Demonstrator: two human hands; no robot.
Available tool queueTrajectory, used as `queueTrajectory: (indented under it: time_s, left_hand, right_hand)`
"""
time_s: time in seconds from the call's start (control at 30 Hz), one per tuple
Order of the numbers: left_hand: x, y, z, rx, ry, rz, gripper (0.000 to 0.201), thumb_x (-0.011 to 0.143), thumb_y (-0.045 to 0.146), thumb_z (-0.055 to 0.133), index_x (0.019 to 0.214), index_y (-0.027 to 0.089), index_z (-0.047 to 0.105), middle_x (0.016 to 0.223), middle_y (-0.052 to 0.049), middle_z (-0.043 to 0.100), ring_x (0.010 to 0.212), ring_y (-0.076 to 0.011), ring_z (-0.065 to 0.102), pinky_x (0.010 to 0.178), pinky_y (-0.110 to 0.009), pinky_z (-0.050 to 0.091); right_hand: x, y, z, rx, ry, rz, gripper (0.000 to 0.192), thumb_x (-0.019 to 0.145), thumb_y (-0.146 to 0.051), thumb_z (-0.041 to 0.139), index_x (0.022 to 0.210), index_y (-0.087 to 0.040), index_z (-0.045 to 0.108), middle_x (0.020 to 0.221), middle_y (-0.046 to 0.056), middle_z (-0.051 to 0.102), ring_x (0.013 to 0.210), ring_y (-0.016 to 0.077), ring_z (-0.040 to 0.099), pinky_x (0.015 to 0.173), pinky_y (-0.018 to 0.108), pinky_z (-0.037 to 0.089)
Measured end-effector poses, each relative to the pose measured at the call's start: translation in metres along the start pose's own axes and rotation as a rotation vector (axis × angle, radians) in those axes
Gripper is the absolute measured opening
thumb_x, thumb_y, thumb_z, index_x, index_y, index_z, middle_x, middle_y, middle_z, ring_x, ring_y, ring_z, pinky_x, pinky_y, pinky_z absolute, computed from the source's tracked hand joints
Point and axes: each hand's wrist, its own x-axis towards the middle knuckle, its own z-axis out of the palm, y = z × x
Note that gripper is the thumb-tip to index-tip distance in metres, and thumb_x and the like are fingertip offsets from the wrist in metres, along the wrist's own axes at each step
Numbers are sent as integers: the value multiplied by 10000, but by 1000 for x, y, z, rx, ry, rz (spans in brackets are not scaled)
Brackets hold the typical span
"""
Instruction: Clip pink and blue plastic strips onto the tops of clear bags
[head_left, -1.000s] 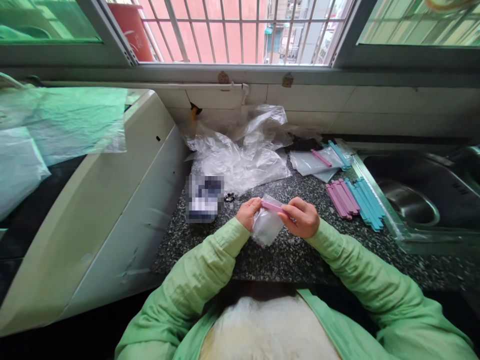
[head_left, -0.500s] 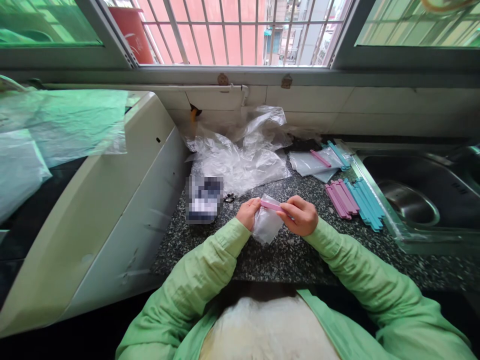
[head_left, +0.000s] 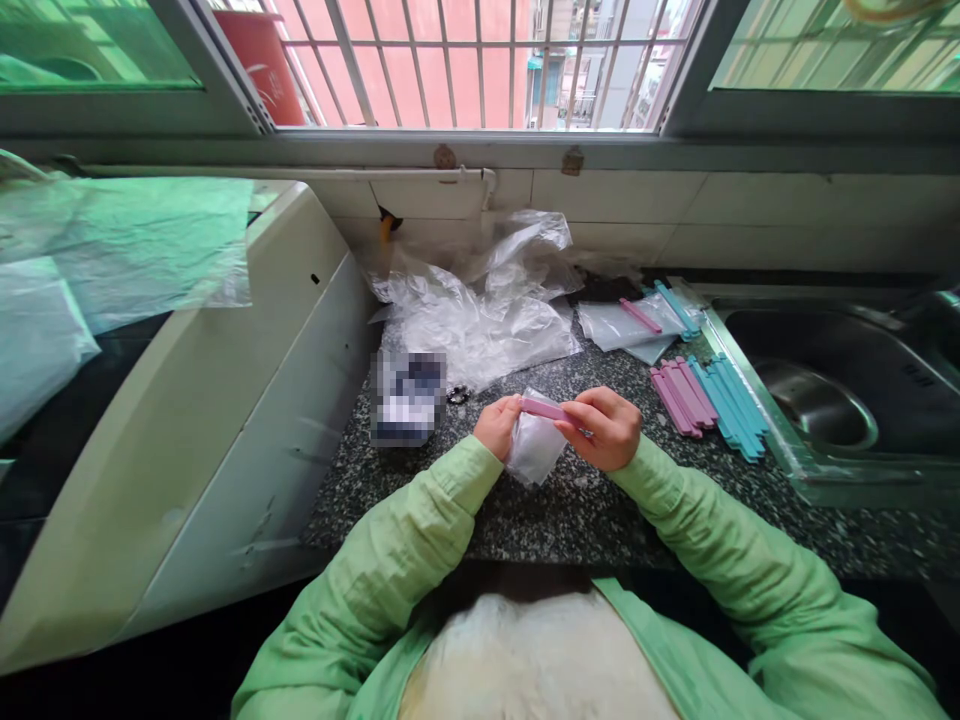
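A pink bag clip (head_left: pixel 543 408) lies across the top of a small clear plastic bag (head_left: pixel 535 452), above the counter. My left hand (head_left: pixel 496 428) pinches the clip's left end together with the bag's edge. At the other end, my right hand (head_left: pixel 609 430) grips the clip between thumb and fingers. The bag hangs below the clip, between both hands. To the right lie several pink clips (head_left: pixel 682 398) side by side, with several blue clips (head_left: pixel 727 405) next to them. Behind these, one more pink clip (head_left: pixel 640 316) rests on flat clear bags (head_left: pixel 600 328).
Crumpled clear plastic (head_left: pixel 480 320) spreads over the back of the speckled counter (head_left: pixel 525 530). A pixelated object (head_left: pixel 409 400) sits left of my hands. The metal sink (head_left: pixel 795 470) borders the right side; a large cream-coloured appliance (head_left: pixel 225 400) stands on the left.
My right hand has shifted slightly to the right along the pink clip. My left hand stays nearly in place, and the bag has barely moved.
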Motion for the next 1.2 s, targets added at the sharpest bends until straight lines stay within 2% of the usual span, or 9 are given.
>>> queueTrajectory:
  time_s: [0.27, 0.5, 0.67, 0.93, 1.2]
  left_hand:
    - [3, -3, -3, 19, 20, 6, 305, 648, 401, 635, 559, 113, 587, 482, 28, 526, 487, -85, 421, 526, -227, 324]
    - [5, -6, -6, -11, -5, 41, 338, 610, 451, 645, 587, 116, 605, 509, 14, 571, 500, -94, 456, 542, -233, 347]
    - [8, -7, -7, -47, 16, 36, 361, 561, 473, 665, 555, 121, 586, 481, 25, 548, 480, -82, 432, 522, -225, 334]
    - [9, -6, -9, -39, 64, 49, 346, 612, 444, 649, 534, 120, 557, 447, 34, 495, 449, -69, 394, 486, -213, 308]
    - [9, 1, -9, -86, 111, 53, 356, 600, 455, 658, 526, 122, 556, 437, 34, 493, 434, -66, 388, 463, -208, 306]
  right_hand:
    - [2, 0, -4, 5, 37, 6, 160, 695, -243, 643, 838, -180, 608, 706, 31, 589, 648, 126, 534, 583, 242, 460]
    - [4, 1, -9, 38, 62, 21, 178, 690, -213, 641, 861, -186, 605, 727, 32, 593, 650, 126, 540, 580, 249, 467]
    - [5, 2, -12, 36, 88, 24, 158, 697, -213, 629, 852, -194, 606, 725, 25, 592, 633, 116, 542, 564, 241, 463]
    - [6, 4, -18, 34, 117, 43, 233, 656, -157, 660, 877, -191, 596, 712, 23, 585, 627, 119, 535, 562, 243, 460]
    - [10, 4, -22, 26, 159, 76, 174, 690, -174, 634, 854, -204, 586, 685, 22, 583, 608, 128, 544, 536, 258, 474]
